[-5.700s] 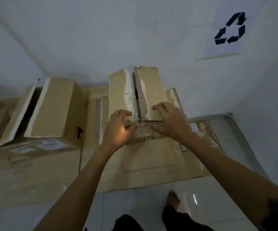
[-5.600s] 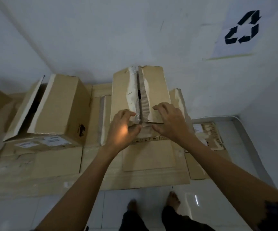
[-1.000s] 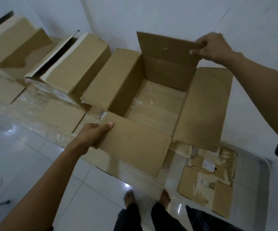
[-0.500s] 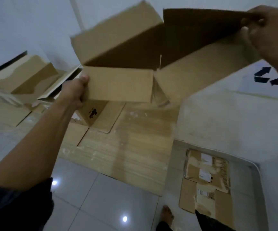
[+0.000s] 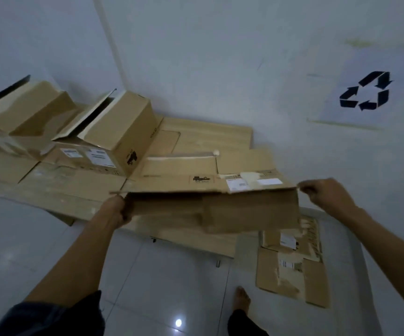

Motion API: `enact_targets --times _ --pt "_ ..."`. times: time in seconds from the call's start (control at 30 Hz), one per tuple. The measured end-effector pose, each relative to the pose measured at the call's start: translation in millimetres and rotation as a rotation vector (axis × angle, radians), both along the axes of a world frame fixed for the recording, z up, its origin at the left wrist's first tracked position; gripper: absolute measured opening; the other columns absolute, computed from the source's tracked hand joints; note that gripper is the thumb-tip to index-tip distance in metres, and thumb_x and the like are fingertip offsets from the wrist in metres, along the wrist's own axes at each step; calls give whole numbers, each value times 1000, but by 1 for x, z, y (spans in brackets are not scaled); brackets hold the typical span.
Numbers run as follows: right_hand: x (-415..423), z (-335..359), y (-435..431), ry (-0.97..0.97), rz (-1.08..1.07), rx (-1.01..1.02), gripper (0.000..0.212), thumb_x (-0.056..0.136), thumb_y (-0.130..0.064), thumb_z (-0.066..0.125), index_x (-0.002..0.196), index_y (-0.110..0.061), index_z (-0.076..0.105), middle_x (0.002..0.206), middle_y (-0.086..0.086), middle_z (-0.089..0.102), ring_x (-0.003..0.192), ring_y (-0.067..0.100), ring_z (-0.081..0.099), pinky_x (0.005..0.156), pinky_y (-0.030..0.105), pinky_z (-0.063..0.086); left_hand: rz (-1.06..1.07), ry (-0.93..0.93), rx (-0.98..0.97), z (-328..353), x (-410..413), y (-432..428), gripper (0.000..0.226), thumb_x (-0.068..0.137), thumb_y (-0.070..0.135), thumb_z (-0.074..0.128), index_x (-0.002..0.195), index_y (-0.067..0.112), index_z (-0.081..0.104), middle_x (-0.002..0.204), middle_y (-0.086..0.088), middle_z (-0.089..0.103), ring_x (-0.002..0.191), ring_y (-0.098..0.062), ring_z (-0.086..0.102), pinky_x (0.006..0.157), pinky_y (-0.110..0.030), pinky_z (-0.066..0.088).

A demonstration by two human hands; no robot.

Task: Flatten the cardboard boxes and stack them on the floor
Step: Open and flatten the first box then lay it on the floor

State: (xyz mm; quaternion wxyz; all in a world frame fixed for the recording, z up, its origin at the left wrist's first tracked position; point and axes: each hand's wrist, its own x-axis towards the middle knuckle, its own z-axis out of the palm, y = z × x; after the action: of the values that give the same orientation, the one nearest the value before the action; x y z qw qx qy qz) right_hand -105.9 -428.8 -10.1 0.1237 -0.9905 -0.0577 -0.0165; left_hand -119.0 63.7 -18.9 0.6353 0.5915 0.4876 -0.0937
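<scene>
Fingers [image 5: 305, 190] of the right hand [image 5: 326, 197] pinch the upper right corner of a brown collapsed cardboard box [image 5: 210, 202], while the left hand [image 5: 116, 210] is closed around its left edge, thumb side toward the camera. Both arms reach forward and hold this one box in the air, nearly flat, over the front edge of a low light-wood surface [image 5: 205, 134] that is partly covered with loose cardboard sheets. Two more brown boxes stand unflattened on the surface's left part: a labelled upright box [image 5: 121, 127] with its flaps open, and beyond it, at the left edge, a dented box [image 5: 26, 107]. One flattened, torn brown box [image 5: 293, 263] with white labels lies on the white tiled floor [image 5: 50, 238] inside a pale outlined zone, below the held box and to its right. A white paper sign with a black recycling symbol [image 5: 365, 92] hangs on the wall above that zone. One bare foot [image 5: 242, 298] stands on the floor near the torn box.
</scene>
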Motion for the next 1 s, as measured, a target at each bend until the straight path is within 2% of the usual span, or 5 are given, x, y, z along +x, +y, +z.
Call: enact_targets --times 0.1,0.27,0.47,0.77,1.0 --pt "-12 -17 6 17 1 3 25 85 -2 62 107 -7 72 101 16 74 79 32 70 70 38 54 34 -46 -33 -17 -12 7 12 96 15 47 106 11 51 81 -8 53 66 -19 49 35 -19 47" --pt "-36 -28 13 -125 40 6 27 84 -1 62 109 -8 69 104 17 72 80 34 70 69 39 55 169 -174 -121 -13 -13 23 34 100 24 37 129 12 49 120 -12 55 110 -32 56 87 -45 45" --pt "-40 -54 29 645 95 -343 61 79 -49 59 136 -36 41 136 1 53 113 18 57 90 32 48 299 -49 309 -24 -16 39 47 96 28 38 132 -2 46 139 -16 48 124 -32 48 98 -36 40" --pt "28 -79 101 493 164 -50 67 86 -48 57 143 -22 32 156 8 25 140 24 31 109 39 31 -477 -151 754 -74 23 -29 57 81 43 66 128 14 52 135 -13 54 123 -31 49 102 -47 39" --pt "84 -150 142 337 267 -93 90 75 -75 21 150 -26 14 159 13 -1 147 29 -1 113 56 -3 -1028 -57 1015 -136 77 -81 92 82 76 34 152 26 2 160 -12 -11 146 -29 -16 113 -55 -6"
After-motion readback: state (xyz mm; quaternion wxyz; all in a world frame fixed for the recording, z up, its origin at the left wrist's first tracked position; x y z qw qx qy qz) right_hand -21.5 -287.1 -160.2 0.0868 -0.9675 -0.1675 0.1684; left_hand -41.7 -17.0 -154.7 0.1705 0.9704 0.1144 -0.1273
